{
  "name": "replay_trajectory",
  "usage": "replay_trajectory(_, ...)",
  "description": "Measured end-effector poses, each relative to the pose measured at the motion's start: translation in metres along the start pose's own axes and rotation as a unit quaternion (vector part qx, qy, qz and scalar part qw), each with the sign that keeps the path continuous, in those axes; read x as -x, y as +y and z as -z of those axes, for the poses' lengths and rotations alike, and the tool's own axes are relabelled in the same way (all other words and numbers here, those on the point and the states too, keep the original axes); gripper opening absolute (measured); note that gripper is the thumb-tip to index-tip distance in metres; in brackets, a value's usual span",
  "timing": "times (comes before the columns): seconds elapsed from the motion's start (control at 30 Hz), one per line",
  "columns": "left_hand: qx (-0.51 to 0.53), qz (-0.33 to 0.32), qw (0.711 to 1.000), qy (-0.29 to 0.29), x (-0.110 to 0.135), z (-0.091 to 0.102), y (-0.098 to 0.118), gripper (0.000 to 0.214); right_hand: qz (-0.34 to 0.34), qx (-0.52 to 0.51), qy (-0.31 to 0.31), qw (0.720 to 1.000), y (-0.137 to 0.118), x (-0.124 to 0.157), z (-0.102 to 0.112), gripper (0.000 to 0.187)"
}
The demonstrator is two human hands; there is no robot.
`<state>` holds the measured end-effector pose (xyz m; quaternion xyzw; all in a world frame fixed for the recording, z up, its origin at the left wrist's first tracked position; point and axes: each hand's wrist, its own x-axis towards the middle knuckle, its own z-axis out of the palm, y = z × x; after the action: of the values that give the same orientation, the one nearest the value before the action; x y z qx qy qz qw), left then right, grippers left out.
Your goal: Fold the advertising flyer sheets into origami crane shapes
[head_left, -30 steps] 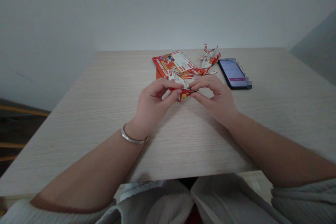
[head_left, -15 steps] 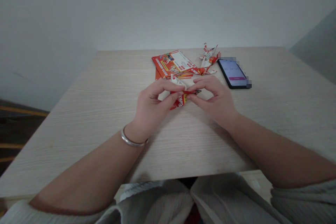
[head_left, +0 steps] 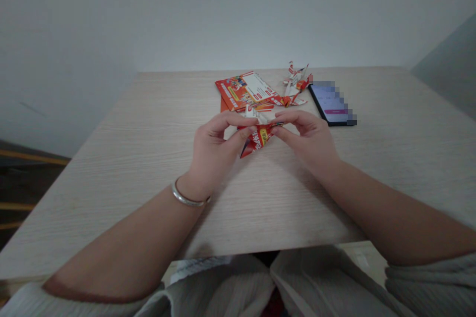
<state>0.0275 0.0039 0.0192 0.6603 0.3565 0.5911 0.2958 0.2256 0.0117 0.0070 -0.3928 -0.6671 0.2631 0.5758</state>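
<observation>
Between my two hands is a red, yellow and white printed paper piece [head_left: 257, 139], creased into a pointed shape, held just above the table. My left hand [head_left: 219, 138] pinches its left part between thumb and fingers; a silver bangle circles that wrist. At the right end, my right hand [head_left: 305, 133] pinches the same paper between thumb and forefinger. A white flap stands up behind the fingertips. Right behind the hands lies a stack of red and orange printed sheets [head_left: 238, 90], and beside it several crumpled or folded paper pieces [head_left: 295, 84] in the same colours.
A phone [head_left: 332, 104] with its screen lit lies to the right of the papers, partly pixelated. The pale wood-grain table [head_left: 130, 158] meets a grey wall [head_left: 223, 15] at the back. Wooden slats [head_left: 33, 157] show below the table's left side.
The paper in my hands has tilted so that more of its red and yellow front shows. My right fingers have moved slightly up along it. Everything else stays put.
</observation>
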Motion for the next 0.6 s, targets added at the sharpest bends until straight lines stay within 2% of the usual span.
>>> replay_trajectory(0.37, -0.024, 0.006, 1.0, 0.009, -0.0015, -0.0004, -0.0052, 0.003, -0.022, 0.025, 0.006, 0.999, 0.003, 0.0011, 0.0005, 0.006)
replay_trajectory(0.47, -0.102, -0.033, 0.994, -0.025, -0.0052, 0.003, -0.004, 0.006, 0.014, 0.048, 0.004, 0.999, 0.0032, 0.0, 0.0033, 0.007)
replay_trajectory(0.6, -0.218, -0.123, 0.965, -0.083, -0.0086, 0.0072, 0.0, 0.006, 0.087, 0.086, -0.027, 0.992, -0.0023, -0.0021, 0.0068, 0.013)
